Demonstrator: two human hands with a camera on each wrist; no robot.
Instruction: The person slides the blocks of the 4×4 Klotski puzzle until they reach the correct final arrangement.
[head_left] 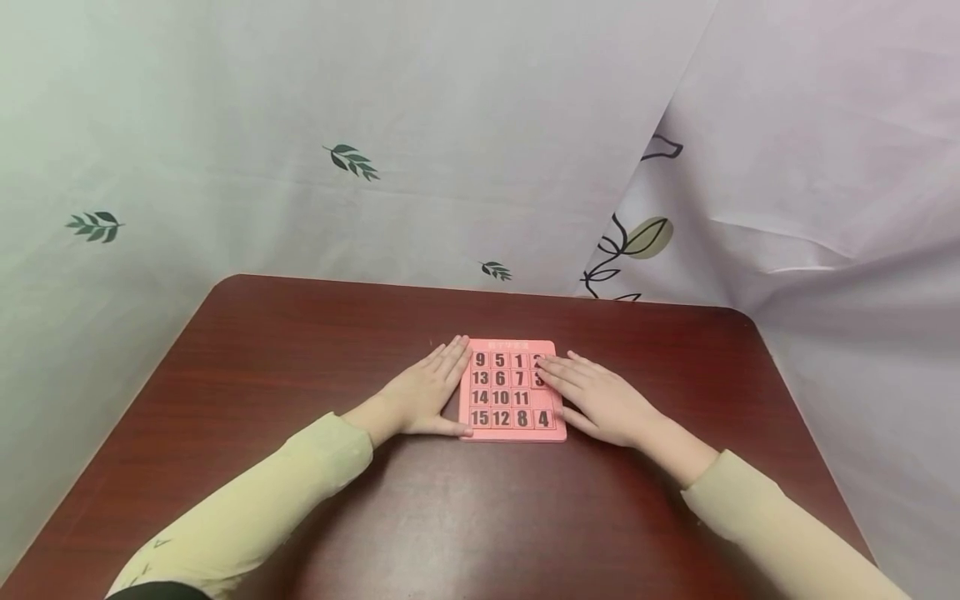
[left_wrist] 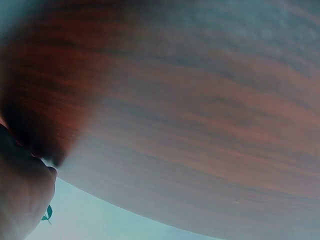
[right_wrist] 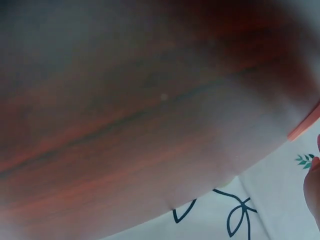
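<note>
A pink number slide puzzle (head_left: 510,436) lies flat on the table, its printed tiles set in rows. The vacant slot is at the right end of the third row, below the 3 tile (head_left: 539,382). My left hand (head_left: 423,396) lies along the puzzle's left edge, fingers straight and thumb spread to the lower left corner. From the right, my right hand (head_left: 606,402) reaches over the frame with extended fingertips on the 2 and 3 tiles, partly covering them. Its thumb is at the right edge. In the right wrist view only a sliver of the puzzle shows.
The dark red wooden table (head_left: 480,517) has rounded far corners. Behind it and at the sides hang pale curtains (head_left: 450,125) with leaf prints. Both wrist views mostly show the tabletop, with part of a hand at the edge.
</note>
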